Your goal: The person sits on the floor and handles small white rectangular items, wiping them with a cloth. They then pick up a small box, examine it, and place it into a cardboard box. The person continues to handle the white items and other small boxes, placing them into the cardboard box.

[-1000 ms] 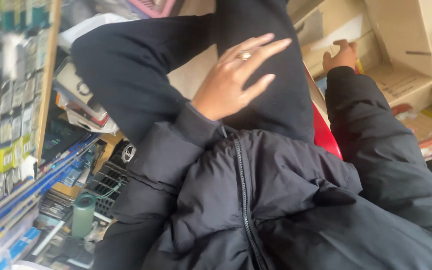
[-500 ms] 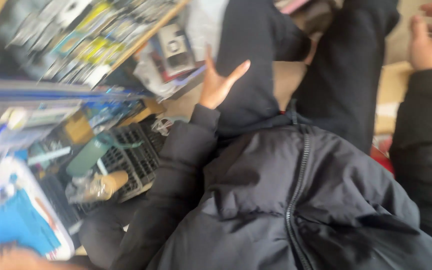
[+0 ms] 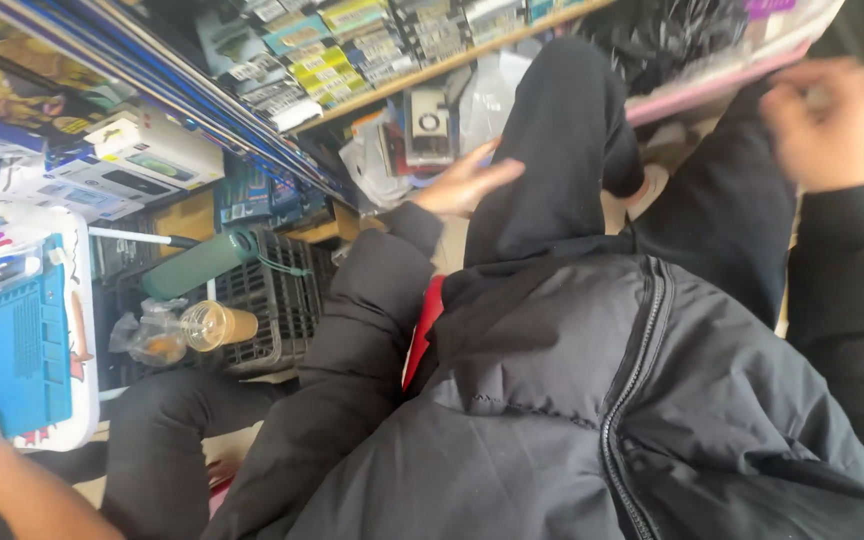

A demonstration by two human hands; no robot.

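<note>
My left hand (image 3: 467,185), grip spread wide and holding nothing, rests against my black trouser leg (image 3: 552,150) at three o'clock; my blurred right hand (image 3: 822,120), grip unclear, hovers well apart.

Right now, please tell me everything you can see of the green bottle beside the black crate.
The green bottle is a dull green cylinder with a smooth, matte look and a thin green cord loop at its upper end. It lies tilted, leaning across the top edge of the black crate, just above a clear plastic cup. No hand touches it; the left hand is well away.
</note>
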